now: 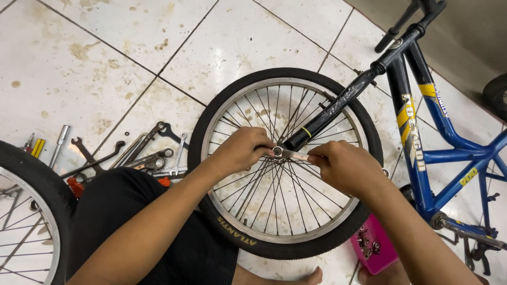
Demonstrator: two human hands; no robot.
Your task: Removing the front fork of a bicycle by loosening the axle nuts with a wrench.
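My left hand pinches the axle nut at the middle of the bike wheel, while my right hand grips a flat wrench lying sideways, its head on that nut.

Stained white tile floor with dark grout lines. Pile of spanners lying loose at left, a silver socket handle just beyond them. Second wheel partly in view at lower left. Pink tray holding small nuts, at lower right. Another tyre at right edge.
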